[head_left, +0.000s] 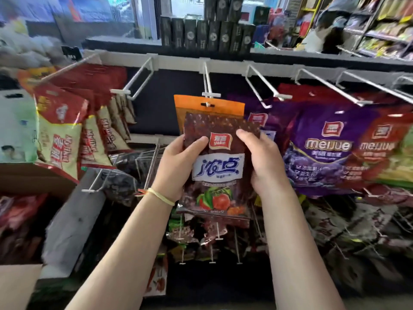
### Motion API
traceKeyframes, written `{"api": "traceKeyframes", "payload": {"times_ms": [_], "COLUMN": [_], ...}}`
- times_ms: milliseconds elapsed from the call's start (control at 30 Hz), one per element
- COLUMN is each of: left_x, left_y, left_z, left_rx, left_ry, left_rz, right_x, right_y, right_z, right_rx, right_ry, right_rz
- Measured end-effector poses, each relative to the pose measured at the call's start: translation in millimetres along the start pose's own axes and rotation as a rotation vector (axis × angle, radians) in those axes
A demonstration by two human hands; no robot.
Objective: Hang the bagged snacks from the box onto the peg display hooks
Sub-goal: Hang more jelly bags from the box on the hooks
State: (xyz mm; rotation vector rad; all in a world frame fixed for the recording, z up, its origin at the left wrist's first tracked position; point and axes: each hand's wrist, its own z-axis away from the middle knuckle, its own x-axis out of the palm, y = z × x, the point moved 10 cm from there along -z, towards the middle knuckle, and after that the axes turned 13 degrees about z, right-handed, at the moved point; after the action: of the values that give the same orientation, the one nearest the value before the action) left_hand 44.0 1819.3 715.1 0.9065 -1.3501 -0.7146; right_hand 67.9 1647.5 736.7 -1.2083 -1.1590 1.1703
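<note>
The left hand point(178, 162) and right hand point(263, 162) each grip a side edge of a dark red snack bag point(218, 166), held upright with its long axis vertical; both hands are equally near; the centre peg hook point(208, 101) lies straight above and just beyond the bag's top edge, already carrying an orange-topped bag point(209, 106); the held bag's hang hole is hard to make out; the box point(20, 285) at near left is cut off.
</note>
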Motion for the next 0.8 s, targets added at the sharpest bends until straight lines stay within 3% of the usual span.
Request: {"api": "traceKeyframes", "payload": {"times_ms": [267,500,800], "left_x": [21,64,77], "left_y": [1,-4,-11], "left_z": [-6,-6,-28], "left_rx": [0.103,0.160,0.128], "left_ry": [0.052,-0.063,-0.002], "left_rz": [0.014,-0.024,-0.068], "right_x": [-16,-58,-74], "right_y": [-18,-19,-24], "right_z": [-14,-13,-31], "right_rx": [-0.110,-0.131,-0.142], "right_ry": [-0.002,0.173,0.252], "right_rz": [-0.019,-0.214,-0.162]}}
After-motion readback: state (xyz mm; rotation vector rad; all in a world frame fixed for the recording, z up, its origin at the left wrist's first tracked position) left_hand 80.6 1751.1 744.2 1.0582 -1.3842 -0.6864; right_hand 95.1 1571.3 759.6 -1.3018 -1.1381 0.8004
